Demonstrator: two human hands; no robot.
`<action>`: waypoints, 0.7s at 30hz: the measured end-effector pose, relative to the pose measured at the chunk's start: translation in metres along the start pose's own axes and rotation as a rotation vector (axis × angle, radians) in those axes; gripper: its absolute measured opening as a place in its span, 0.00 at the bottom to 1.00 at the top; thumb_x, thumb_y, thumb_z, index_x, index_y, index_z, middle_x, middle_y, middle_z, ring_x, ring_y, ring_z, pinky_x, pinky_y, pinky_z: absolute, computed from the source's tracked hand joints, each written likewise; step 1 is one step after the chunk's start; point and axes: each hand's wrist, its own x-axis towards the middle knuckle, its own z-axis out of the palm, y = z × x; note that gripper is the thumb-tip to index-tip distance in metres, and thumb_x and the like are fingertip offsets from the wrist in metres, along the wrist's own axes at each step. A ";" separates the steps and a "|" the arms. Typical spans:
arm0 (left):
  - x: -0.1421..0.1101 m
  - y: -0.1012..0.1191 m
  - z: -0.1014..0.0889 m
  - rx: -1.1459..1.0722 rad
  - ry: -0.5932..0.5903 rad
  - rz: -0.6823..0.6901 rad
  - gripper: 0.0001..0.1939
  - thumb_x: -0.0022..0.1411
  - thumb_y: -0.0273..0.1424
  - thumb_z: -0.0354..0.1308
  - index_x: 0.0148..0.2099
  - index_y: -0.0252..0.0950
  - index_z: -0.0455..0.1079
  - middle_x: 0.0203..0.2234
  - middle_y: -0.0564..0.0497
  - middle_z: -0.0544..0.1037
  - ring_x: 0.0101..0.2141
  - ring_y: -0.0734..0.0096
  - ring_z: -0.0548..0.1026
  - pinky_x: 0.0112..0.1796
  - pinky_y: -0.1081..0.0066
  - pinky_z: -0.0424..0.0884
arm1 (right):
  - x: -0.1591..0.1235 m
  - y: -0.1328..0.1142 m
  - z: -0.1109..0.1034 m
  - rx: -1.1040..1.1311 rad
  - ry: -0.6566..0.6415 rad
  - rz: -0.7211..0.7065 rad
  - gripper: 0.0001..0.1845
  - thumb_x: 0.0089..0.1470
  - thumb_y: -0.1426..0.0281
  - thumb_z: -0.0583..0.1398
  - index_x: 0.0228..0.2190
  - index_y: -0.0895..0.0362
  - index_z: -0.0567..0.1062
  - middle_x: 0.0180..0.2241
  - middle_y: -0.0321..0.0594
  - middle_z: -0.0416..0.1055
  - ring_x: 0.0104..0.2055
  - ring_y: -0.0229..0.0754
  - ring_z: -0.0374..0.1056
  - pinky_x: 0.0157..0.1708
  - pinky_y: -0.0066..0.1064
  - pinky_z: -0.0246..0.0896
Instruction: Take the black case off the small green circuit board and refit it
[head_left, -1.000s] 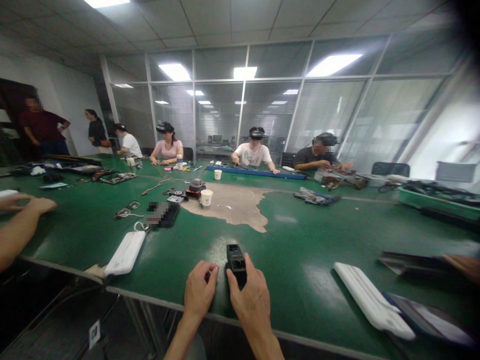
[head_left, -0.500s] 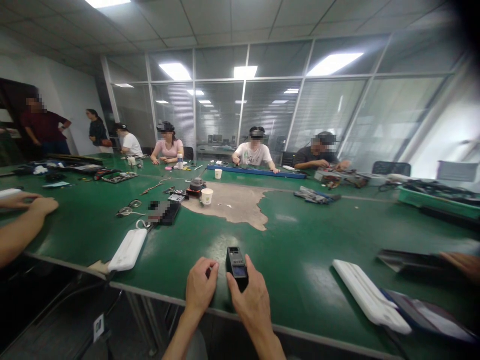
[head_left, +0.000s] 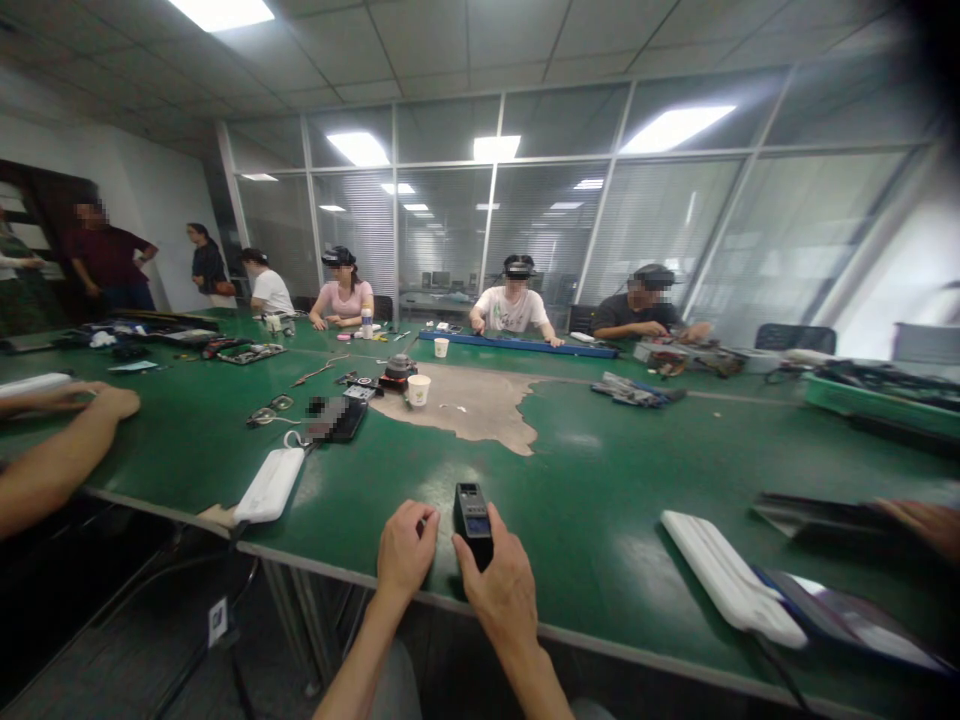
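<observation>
right grip (head_left: 501, 578) holds a blocky black device (head_left: 469, 494), its panel (head_left: 478, 525) bluish.

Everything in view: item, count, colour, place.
Table: one, green, centre
Worn patch: one, tan, centre
Cups: two, white, on and beyond patch
Cases: three, white, two left, one right
Eyeglasses: one, clear, left
Round unit: one, black-orange, patch edge
Tool pile: one, grey-blue, patch's right
Bar: one, blue, far side
Basket: one, green, right edge
Panel: one, dark, right
Seated people: four, mixed, opposite
Standing people: three, mixed, left
Neighbours' hands: several, bare, side edges
Partition: one, glass, back
Loose parts: many, mixed, left
Handheld device: one, black, front centre
Left grip: one, bare, curled, left of device
Right grip: one, bare, around device
</observation>
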 end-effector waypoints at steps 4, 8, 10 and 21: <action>-0.002 0.001 0.001 0.038 0.009 0.024 0.14 0.64 0.34 0.47 0.33 0.38 0.72 0.29 0.51 0.73 0.31 0.72 0.71 0.35 0.74 0.63 | 0.000 0.000 0.000 -0.012 0.006 0.010 0.35 0.58 0.53 0.54 0.58 0.63 0.61 0.48 0.54 0.70 0.48 0.51 0.67 0.48 0.42 0.61; -0.004 0.001 0.004 0.084 -0.009 0.053 0.13 0.65 0.34 0.48 0.33 0.38 0.71 0.30 0.51 0.73 0.33 0.72 0.71 0.37 0.74 0.63 | -0.001 0.000 0.000 0.002 0.020 0.001 0.33 0.58 0.53 0.54 0.57 0.63 0.62 0.47 0.54 0.71 0.47 0.51 0.67 0.47 0.42 0.61; -0.005 0.000 0.006 0.108 -0.017 0.058 0.12 0.65 0.33 0.48 0.33 0.38 0.71 0.30 0.51 0.73 0.33 0.72 0.71 0.37 0.74 0.63 | -0.002 0.000 0.000 0.006 0.029 -0.002 0.33 0.58 0.53 0.54 0.57 0.62 0.62 0.46 0.54 0.71 0.46 0.52 0.68 0.47 0.42 0.61; -0.006 0.004 0.005 0.203 -0.044 0.067 0.15 0.66 0.36 0.46 0.33 0.38 0.71 0.30 0.51 0.72 0.33 0.73 0.71 0.36 0.74 0.61 | -0.003 -0.003 -0.003 0.021 0.040 0.006 0.38 0.57 0.51 0.53 0.58 0.66 0.61 0.47 0.57 0.70 0.47 0.53 0.67 0.48 0.43 0.60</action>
